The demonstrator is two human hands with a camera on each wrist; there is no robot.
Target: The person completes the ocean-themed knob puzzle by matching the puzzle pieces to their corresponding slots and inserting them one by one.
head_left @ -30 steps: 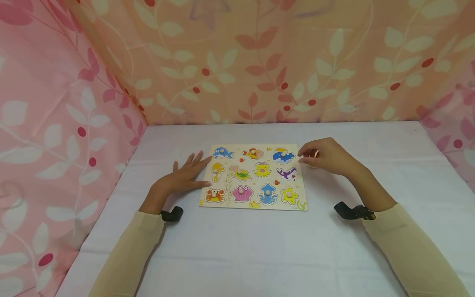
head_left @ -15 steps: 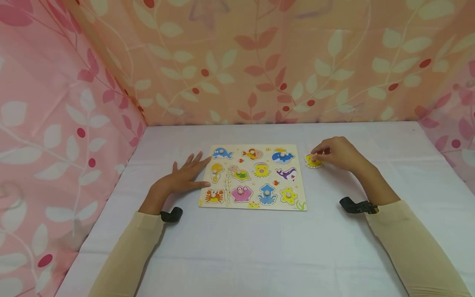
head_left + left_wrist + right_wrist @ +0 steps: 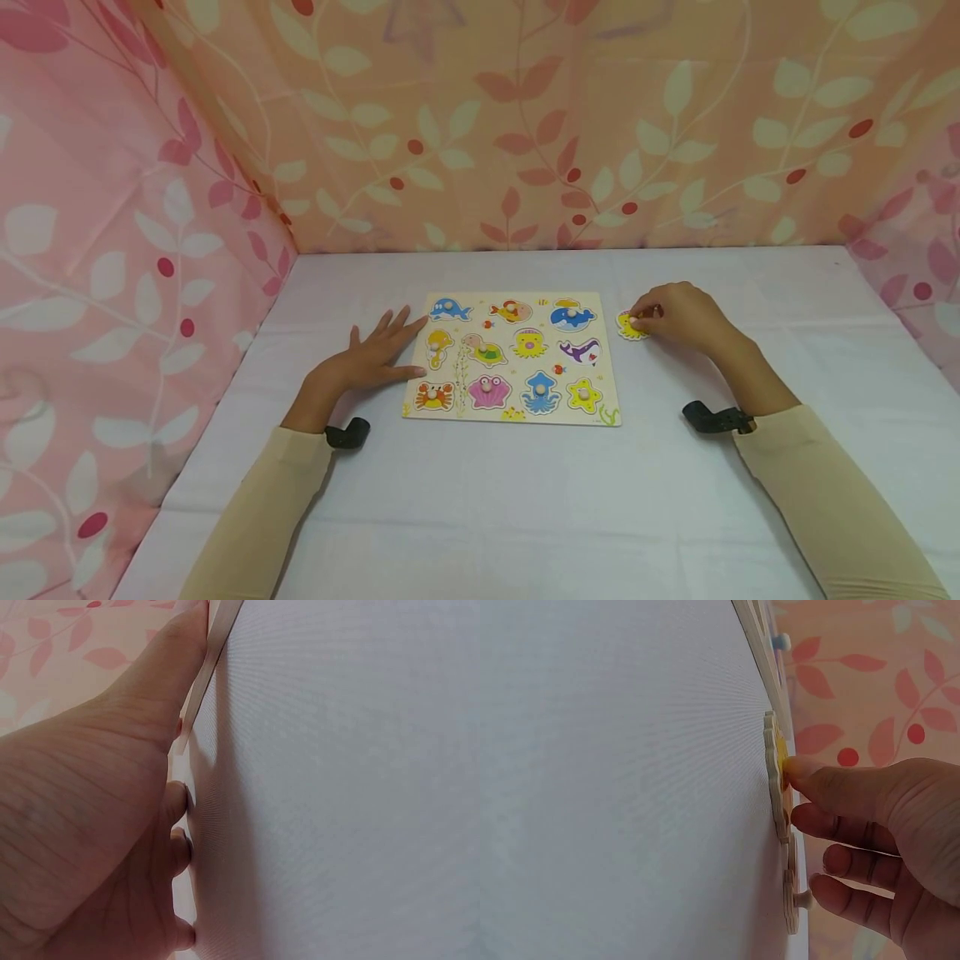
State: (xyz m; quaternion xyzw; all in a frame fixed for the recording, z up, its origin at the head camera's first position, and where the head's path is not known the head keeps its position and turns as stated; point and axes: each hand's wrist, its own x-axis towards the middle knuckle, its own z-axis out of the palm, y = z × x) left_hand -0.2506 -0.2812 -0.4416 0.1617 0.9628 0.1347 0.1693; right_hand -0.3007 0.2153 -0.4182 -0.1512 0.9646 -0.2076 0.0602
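Note:
A wooden knob puzzle board (image 3: 517,421) with sea-animal pieces lies flat on the white table. My left hand (image 3: 378,354) is spread at its left edge, with the thumb and a fingertip touching the board. In the left wrist view the left thumb (image 3: 161,675) meets the board's edge. Right of the board, a yellow octopus puzzle piece (image 3: 628,325) lies on the table. My right hand (image 3: 686,317) pinches it from above by thumb and finger; its knob is hidden. In the right wrist view another knobbed piece (image 3: 790,904) lies beyond the octopus piece, under the curled fingers.
On the board, a printed octopus (image 3: 530,342) and a printed purple whale (image 3: 580,351) show no knobs. The knobbed squid (image 3: 541,392) and starfish (image 3: 584,395) sit in the front row. White cloth (image 3: 510,508) covers the table; a patterned curtain (image 3: 450,208) stands behind.
My right hand has moved right, from the board's right edge to the table beside it, and the octopus piece has come into sight under its fingertips. My left hand has stayed still.

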